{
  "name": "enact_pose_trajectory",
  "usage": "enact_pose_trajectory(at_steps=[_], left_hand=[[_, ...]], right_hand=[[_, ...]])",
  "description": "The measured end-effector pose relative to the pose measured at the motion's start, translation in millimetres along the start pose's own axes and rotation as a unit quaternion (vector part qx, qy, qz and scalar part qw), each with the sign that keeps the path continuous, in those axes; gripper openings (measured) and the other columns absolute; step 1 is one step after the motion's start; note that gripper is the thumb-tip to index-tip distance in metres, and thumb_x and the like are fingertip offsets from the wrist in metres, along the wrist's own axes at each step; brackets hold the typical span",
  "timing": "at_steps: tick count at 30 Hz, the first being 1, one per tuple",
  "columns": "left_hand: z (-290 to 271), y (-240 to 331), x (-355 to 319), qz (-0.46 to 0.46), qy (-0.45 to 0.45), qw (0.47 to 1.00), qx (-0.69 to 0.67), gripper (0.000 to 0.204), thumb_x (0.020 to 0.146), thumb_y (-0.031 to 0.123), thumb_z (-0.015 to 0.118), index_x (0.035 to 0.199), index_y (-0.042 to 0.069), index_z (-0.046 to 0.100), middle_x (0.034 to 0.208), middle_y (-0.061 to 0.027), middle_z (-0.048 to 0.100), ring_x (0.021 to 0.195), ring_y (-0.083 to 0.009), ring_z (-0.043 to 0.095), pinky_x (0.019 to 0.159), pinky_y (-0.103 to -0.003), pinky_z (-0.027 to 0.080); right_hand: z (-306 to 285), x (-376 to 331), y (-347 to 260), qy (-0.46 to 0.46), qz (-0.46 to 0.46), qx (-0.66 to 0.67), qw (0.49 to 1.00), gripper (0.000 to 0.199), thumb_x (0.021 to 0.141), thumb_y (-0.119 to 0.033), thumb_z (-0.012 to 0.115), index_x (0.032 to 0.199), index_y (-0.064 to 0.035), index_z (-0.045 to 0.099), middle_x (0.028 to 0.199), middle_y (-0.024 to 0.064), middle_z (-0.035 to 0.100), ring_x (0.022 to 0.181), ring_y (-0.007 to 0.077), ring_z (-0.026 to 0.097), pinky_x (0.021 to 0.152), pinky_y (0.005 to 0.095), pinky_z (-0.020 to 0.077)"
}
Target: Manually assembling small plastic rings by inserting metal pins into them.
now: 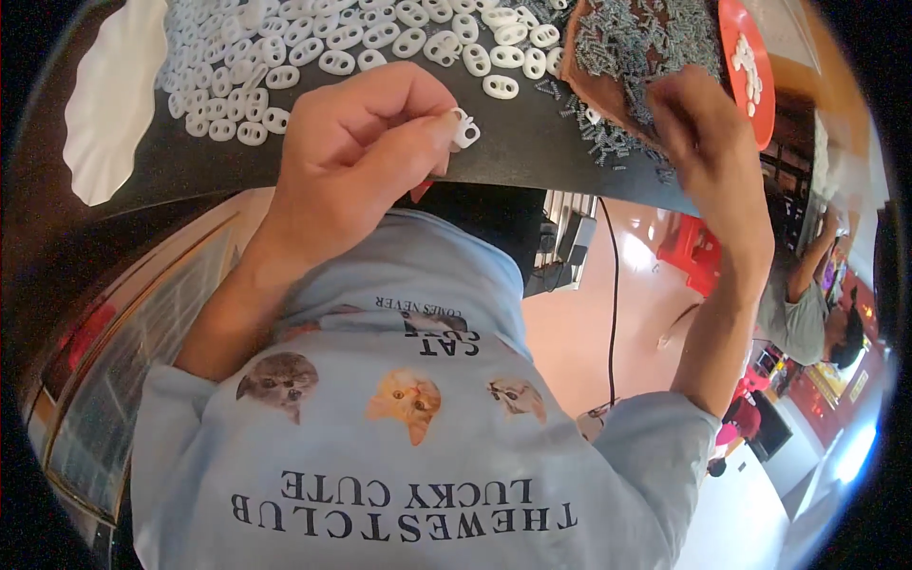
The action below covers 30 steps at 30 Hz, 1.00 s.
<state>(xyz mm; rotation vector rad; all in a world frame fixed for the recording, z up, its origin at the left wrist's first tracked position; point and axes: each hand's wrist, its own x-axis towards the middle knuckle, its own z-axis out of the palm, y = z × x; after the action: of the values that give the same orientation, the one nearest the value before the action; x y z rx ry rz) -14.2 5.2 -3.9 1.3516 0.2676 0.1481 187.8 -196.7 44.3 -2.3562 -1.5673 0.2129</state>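
My left hand [366,157] is closed in a pinch on a small white plastic cord-lock piece [465,129], which sticks out past the fingertips over the table's near edge. Over the heap of small grey coil springs [655,38] on the right, my right hand [708,138] hangs with its fingers curled and pressed together. It is slightly blurred, and whatever lies between its fingertips is hidden. Many white oval pieces with two holes [383,35] lie spread across the table behind my left hand. One such white oval [501,86] lies nearer to me, between my hands.
Springs spill off a brown tray [581,71] onto the dark tabletop [532,142]. Right of it stands a red plate [760,119] with small white parts. A wavy-edged white dish [114,104] stands at the left. A black cable [616,285] hangs below; another person [807,304] is at far right.
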Motion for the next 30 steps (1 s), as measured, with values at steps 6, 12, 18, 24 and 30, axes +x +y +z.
enact_pose_trajectory(at_steps=[6, 12, 18, 24, 30], left_hand=[[2.7, -6.2, 3.7, 0.025, -0.008, 1.0, 0.011, 0.011, 0.087, 0.008, 0.054, 0.083, -0.001, 0.058, 0.064, 0.0005, 0.053, 0.056, -0.0026, 0.045, 0.049, -0.018, 0.037], [3.2, -6.6, 2.7, 0.015, -0.012, 1.0, -0.002, 0.011, 0.087, 0.007, 0.053, 0.084, -0.002, 0.058, 0.065, 0.0002, 0.054, 0.057, -0.003, 0.046, 0.05, -0.018, 0.037], [2.4, -7.0, 2.0, 0.025, -0.015, 1.0, -0.003, 0.011, 0.087, 0.008, 0.053, 0.084, -0.002, 0.059, 0.066, 0.0003, 0.054, 0.057, -0.0026, 0.045, 0.05, -0.018, 0.036], [-0.1, -9.4, -0.1, 0.021, -0.007, 1.0, -0.014, 0.009, 0.087, 0.008, 0.054, 0.085, 0.001, 0.059, 0.067, 0.0014, 0.054, 0.056, -0.0002, 0.044, 0.048, -0.016, 0.034], [0.5, -13.0, 2.2, 0.02, 0.016, 0.999, -0.026, 0.015, 0.09, 0.01, 0.048, 0.091, 0.0, 0.059, 0.073, -0.0039, 0.059, 0.05, -0.0032, 0.041, 0.044, -0.017, 0.032]], right_hand=[[-2.9, -25.0, -20.1, -0.069, -0.02, -0.014, 0.997, 0.015, 0.074, 0.005, 0.057, 0.088, -0.0008, 0.053, 0.078, 0.013, 0.049, 0.072, 0.0312, 0.054, 0.064, 0.0343, 0.0434], [0.9, -28.2, -22.6, -0.085, -0.033, -0.079, 0.993, 0.01, 0.077, -0.006, 0.059, 0.086, -0.0044, 0.054, 0.08, 0.0107, 0.052, 0.073, 0.0317, 0.058, 0.06, 0.0402, 0.0473], [5.4, -28.8, -24.1, -0.097, -0.032, -0.1, 0.99, 0.01, 0.076, -0.005, 0.059, 0.084, -0.004, 0.054, 0.08, 0.0115, 0.053, 0.071, 0.0319, 0.057, 0.059, 0.04, 0.0454], [6.3, -26.0, -27.0, -0.099, -0.021, -0.078, 0.992, 0.012, 0.074, 0.0, 0.058, 0.084, -0.0027, 0.053, 0.077, 0.0126, 0.052, 0.067, 0.033, 0.055, 0.058, 0.0399, 0.0437], [5.9, -1.4, -47.0, -0.038, -0.037, 0.067, 0.996, 0.012, 0.075, 0.005, 0.058, 0.084, -0.0006, 0.054, 0.074, 0.0076, 0.051, 0.058, 0.0176, 0.051, 0.051, 0.0284, 0.0391]])
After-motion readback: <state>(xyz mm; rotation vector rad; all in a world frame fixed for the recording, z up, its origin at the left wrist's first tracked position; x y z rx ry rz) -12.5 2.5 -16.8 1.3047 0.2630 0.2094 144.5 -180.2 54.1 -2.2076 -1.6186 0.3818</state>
